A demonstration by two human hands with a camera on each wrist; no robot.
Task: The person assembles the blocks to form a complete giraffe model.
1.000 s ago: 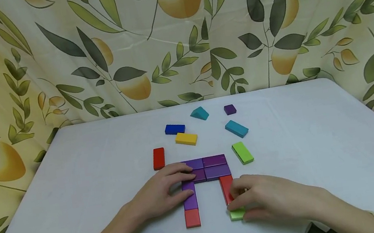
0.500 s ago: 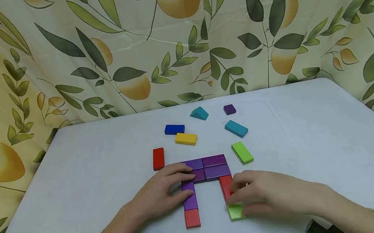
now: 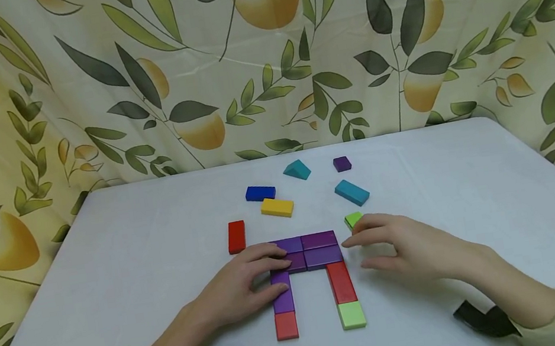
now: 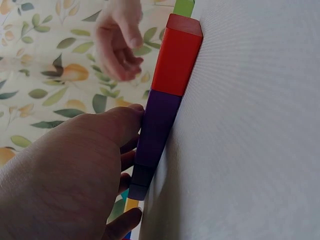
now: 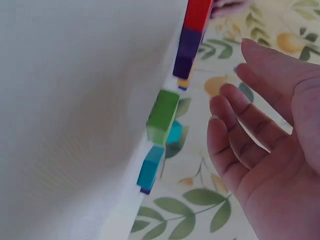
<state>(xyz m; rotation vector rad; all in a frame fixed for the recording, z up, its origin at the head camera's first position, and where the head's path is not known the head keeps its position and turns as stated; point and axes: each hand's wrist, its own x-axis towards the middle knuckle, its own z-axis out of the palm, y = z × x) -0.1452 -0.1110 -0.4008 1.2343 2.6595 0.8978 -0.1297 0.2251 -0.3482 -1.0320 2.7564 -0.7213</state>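
In the lower middle of the frame, four glossy purple blocks (image 3: pixel 307 256) lie flush in two rows on the white table (image 3: pixel 113 299), some bluish, some nearer plum. Below their left end runs a violet block (image 3: pixel 283 302) ending in a squat red block (image 3: pixel 286 326); below their right end, a longer red block (image 3: pixel 342 283) meets a pale green block (image 3: pixel 352 315). The left hand (image 3: pixel 240 281) rests its loosely extended fingers over the purple and violet pieces, gripping none that I can see. At right of centre, the right hand (image 3: pixel 411 239) has its fingers relaxed and apart, holding nothing, and from here it partly hides a bright green block (image 3: pixel 353 219). A loose red block (image 3: pixel 236 237), deeper and smooth, sits left of centre, just beyond the left hand.
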